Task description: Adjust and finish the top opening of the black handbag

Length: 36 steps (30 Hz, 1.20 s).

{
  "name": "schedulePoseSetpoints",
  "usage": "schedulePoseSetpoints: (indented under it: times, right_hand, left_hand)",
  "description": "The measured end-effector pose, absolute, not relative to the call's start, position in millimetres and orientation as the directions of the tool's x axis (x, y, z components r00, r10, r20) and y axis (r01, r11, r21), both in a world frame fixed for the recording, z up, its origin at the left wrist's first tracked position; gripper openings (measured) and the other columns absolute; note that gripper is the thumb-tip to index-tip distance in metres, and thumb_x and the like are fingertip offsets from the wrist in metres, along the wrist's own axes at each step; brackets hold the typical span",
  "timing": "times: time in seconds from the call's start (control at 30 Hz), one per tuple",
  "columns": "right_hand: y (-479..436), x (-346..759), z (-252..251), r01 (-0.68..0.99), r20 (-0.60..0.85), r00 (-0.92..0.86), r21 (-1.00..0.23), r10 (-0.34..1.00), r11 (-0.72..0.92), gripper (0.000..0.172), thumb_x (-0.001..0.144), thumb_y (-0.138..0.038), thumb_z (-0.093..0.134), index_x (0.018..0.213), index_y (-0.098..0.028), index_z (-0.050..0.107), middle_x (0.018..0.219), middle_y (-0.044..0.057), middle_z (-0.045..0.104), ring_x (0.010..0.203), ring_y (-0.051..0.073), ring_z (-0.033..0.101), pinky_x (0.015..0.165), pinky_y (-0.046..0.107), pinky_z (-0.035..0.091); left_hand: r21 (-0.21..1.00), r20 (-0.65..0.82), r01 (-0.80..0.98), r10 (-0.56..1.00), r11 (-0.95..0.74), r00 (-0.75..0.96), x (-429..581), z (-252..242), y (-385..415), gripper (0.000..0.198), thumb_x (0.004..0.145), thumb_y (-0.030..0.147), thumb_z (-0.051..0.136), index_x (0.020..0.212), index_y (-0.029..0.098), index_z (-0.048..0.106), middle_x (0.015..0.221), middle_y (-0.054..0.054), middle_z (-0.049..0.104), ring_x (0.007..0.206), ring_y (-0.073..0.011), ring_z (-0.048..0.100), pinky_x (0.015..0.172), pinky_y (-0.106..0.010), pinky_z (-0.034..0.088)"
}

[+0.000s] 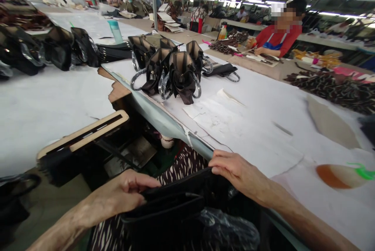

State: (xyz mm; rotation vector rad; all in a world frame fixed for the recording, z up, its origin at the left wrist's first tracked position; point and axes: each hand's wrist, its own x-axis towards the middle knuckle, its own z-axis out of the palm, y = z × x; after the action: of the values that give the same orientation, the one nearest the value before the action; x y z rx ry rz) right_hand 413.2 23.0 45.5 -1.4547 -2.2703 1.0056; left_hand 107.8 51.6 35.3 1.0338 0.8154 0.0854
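A black handbag (172, 204) rests on my lap at the bottom of the head view, below the table edge. My left hand (124, 192) is closed on the bag's left rim, thumb on top. My right hand (237, 171) curls its fingers over the bag's far rim, close to the table's edge. Clear plastic wrap (225, 229) lies against the bag's right side. My patterned skirt (184, 163) shows behind the bag.
A cluster of finished black-and-tan handbags (172, 71) stands on the white-papered table (263, 126). More black bags (58, 49) lie at far left. A teal bottle (115, 30) stands behind. A person in red (278, 36) works across the table. A gap (129, 145) drops between tables.
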Motion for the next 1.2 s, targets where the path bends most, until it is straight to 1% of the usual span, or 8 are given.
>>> schedulePoseSetpoints:
  times: [0.1, 0.23, 0.4, 0.57, 0.67, 0.87, 1.03, 1.2]
  right_hand:
    - [20.0, 414.6, 46.2, 0.737, -0.166, -0.442, -0.627, 0.881, 0.252, 0.022, 0.091, -0.027, 0.041, 0.078, -0.02, 0.057, 0.081, -0.001, 0.052, 0.071, 0.011, 0.051, 0.067, 0.024, 0.039]
    - [18.8, 412.9, 43.8, 0.779, -0.166, -0.414, -0.573, 0.895, 0.254, 0.015, 0.087, -0.02, 0.045, 0.082, -0.02, 0.059, 0.08, -0.001, 0.051, 0.07, 0.011, 0.05, 0.066, 0.024, 0.039]
    - [19.4, 408.7, 44.3, 0.78, -0.142, -0.429, -0.556, 0.892, 0.287, 0.021, 0.089, -0.019, 0.042, 0.095, -0.025, 0.061, 0.088, -0.001, 0.054, 0.073, 0.011, 0.051, 0.069, 0.025, 0.039]
    - [21.1, 408.3, 39.6, 0.751, -0.061, -0.483, -0.541, 0.873, 0.378, 0.024, 0.09, -0.034, 0.042, 0.087, -0.022, 0.063, 0.085, 0.002, 0.054, 0.076, 0.014, 0.05, 0.07, 0.027, 0.04]
    - [21.6, 408.2, 36.4, 0.726, -0.02, -0.492, -0.561, 0.87, 0.398, 0.027, 0.09, -0.037, 0.041, 0.084, -0.021, 0.063, 0.083, 0.002, 0.054, 0.077, 0.014, 0.049, 0.07, 0.028, 0.04]
    - [21.9, 404.0, 39.8, 0.695, -0.096, -0.498, -0.638, 0.862, 0.331, 0.022, 0.091, -0.029, 0.04, 0.087, -0.021, 0.06, 0.086, 0.001, 0.053, 0.073, 0.012, 0.05, 0.067, 0.025, 0.04]
    - [24.2, 401.1, 45.5, 0.708, -0.126, -0.519, -0.617, 0.845, 0.344, 0.016, 0.088, -0.02, 0.045, 0.08, -0.019, 0.058, 0.083, -0.001, 0.051, 0.071, 0.01, 0.049, 0.066, 0.023, 0.038]
    - [30.0, 395.4, 50.2, 0.697, -0.172, -0.549, -0.634, 0.818, 0.334, 0.019, 0.088, -0.024, 0.047, 0.072, -0.019, 0.058, 0.081, -0.002, 0.052, 0.071, 0.009, 0.05, 0.065, 0.022, 0.037]
  left_hand:
    - [0.795, -0.539, 0.294, 0.396, 0.531, 0.743, 113.3, 36.6, 56.2, 0.033, 0.07, 0.014, 0.053, 0.1, 0.014, 0.066, 0.087, -0.005, 0.068, 0.075, -0.0179, 0.061, 0.065, -0.021, 0.044]
    - [0.807, -0.529, 0.314, 0.377, 0.499, 0.76, 118.7, 38.8, 58.4, 0.032, 0.068, 0.013, 0.05, 0.095, 0.013, 0.068, 0.086, -0.006, 0.067, 0.074, -0.0185, 0.06, 0.064, -0.022, 0.044]
    - [0.788, -0.586, 0.376, 0.41, 0.487, 0.699, 117.7, 41.7, 57.4, 0.034, 0.067, 0.014, 0.052, 0.097, 0.017, 0.068, 0.078, -0.003, 0.067, 0.076, -0.0182, 0.059, 0.067, -0.022, 0.045]
    - [0.81, -0.529, 0.332, 0.359, 0.484, 0.769, 120.5, 44.5, 56.5, 0.03, 0.068, 0.015, 0.05, 0.091, 0.013, 0.069, 0.085, -0.005, 0.065, 0.074, -0.0178, 0.058, 0.064, -0.022, 0.043]
    - [0.812, -0.521, 0.325, 0.351, 0.485, 0.778, 120.9, 43.2, 56.1, 0.029, 0.069, 0.014, 0.05, 0.091, 0.012, 0.068, 0.086, -0.005, 0.065, 0.075, -0.0177, 0.058, 0.065, -0.022, 0.043]
    - [0.829, -0.497, 0.3, 0.376, 0.471, 0.782, 118.5, 39.3, 55.3, 0.029, 0.069, 0.015, 0.051, 0.093, 0.015, 0.068, 0.084, -0.004, 0.066, 0.079, -0.0194, 0.059, 0.066, -0.022, 0.044]
    - [0.813, -0.513, 0.3, 0.372, 0.498, 0.773, 118.0, 42.4, 53.8, 0.032, 0.069, 0.016, 0.052, 0.097, 0.014, 0.067, 0.087, -0.005, 0.066, 0.085, -0.0221, 0.059, 0.071, -0.025, 0.045]
    - [0.812, -0.519, 0.308, 0.372, 0.496, 0.769, 118.6, 44.5, 53.8, 0.027, 0.068, 0.016, 0.053, 0.09, 0.011, 0.068, 0.094, -0.007, 0.065, 0.086, -0.0225, 0.058, 0.069, -0.023, 0.044]
